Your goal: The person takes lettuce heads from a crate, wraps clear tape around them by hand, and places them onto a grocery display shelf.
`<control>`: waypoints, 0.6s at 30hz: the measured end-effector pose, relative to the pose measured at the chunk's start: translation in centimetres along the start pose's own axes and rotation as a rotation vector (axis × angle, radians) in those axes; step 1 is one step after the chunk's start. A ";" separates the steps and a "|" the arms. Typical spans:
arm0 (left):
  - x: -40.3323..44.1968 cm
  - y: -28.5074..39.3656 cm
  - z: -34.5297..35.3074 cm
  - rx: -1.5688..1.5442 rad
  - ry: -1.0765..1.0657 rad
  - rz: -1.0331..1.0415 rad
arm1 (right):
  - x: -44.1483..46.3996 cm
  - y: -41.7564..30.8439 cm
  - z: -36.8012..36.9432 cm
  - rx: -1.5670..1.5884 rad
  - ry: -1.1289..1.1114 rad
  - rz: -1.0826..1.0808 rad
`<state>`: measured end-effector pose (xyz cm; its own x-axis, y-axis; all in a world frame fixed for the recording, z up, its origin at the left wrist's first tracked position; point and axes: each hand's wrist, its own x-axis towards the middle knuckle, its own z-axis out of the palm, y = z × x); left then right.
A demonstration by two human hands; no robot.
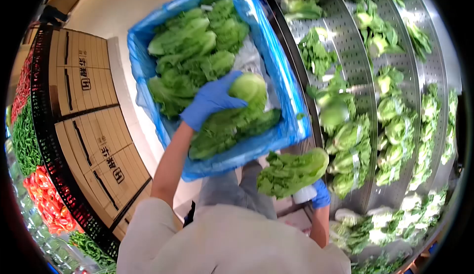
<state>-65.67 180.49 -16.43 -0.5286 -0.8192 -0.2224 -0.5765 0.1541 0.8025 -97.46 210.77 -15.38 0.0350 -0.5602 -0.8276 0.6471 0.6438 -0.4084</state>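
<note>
My left hand (215, 98), in a blue glove, grips the pale rounded end of a head of leafy lettuce (251, 90) inside a crate lined with blue plastic (291, 130). More lettuce heads (185, 42) lie in the crate, some under and beside this hand. Low on the right, my blue-gloved right hand (321, 195) is closed beneath another lettuce (291, 172), which is raised in front of my legs. Its fingers are partly hidden by the leaves. A white object (304, 194), too unclear to name, shows beside those fingers.
Tiered metal shelves (358, 175) on the right carry rows of leafy greens, some with white bands. Stacked brown cartons (94, 140) stand on the left, next to a black rack edge (49, 126). Beyond it lie red peppers (49, 200) and green peppers (27, 140).
</note>
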 end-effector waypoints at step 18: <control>-10.1 -2.6 6.7 0.253 0.373 0.048 | 6.3 -3.4 4.2 -0.398 -0.119 -0.010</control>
<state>-63.01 192.11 -19.99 -0.3243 -0.9438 0.0632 -0.7154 0.2885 0.6364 -96.19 202.85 -17.63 0.1335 -0.6089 -0.7819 0.3032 0.7762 -0.5527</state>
